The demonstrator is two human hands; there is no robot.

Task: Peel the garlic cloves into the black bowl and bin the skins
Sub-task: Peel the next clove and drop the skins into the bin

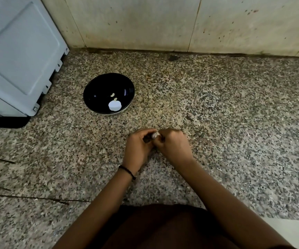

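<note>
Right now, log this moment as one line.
phase: peeling | left hand: pinches garlic clove | right hand: pinches same clove | black bowl: peeled cloves inside

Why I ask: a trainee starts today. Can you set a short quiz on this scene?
1. True or false: the round black bowl stands on the speckled granite counter.
2. The left hand and right hand meet at the small papery garlic clove. Which grips it? A: neither. B: both. C: the left alone.
3. Fill in: the thin black band sits on the ___ wrist.
Key: 1 true; 2 B; 3 left.
</note>
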